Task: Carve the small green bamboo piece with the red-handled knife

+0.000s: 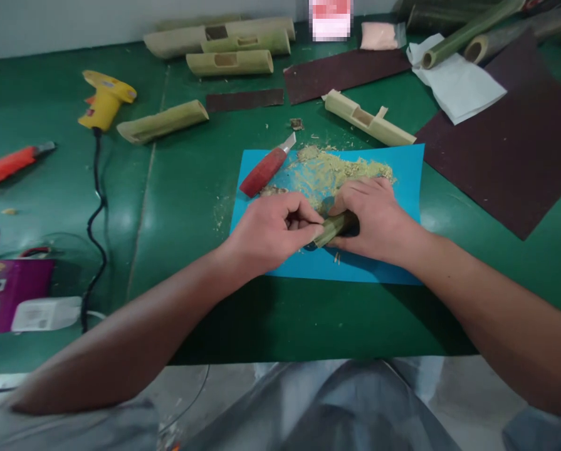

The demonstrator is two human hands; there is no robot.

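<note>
A short green bamboo piece (331,229) is held low over the blue sheet (402,263). My right hand (377,216) curls round its right part, thumb and fingers on opposite sides. At its left end, my left hand (273,230) is closed, thumb and forefinger pinching the edge; whether a small sliver is also between them I cannot tell. Pale bamboo shavings (331,172) lie heaped beyond my hands. A red-handled knife (267,168) rests on the sheet's upper left, blade pointing away.
Behind the sheet lie a notched bamboo piece (369,119), dark sandpaper strips (346,75) and more cut bamboo (230,62). On the left are a yellow corded tool (104,100), an orange-handled tool (7,168) and a purple box (26,288). Large sandpaper (506,156) spreads at right.
</note>
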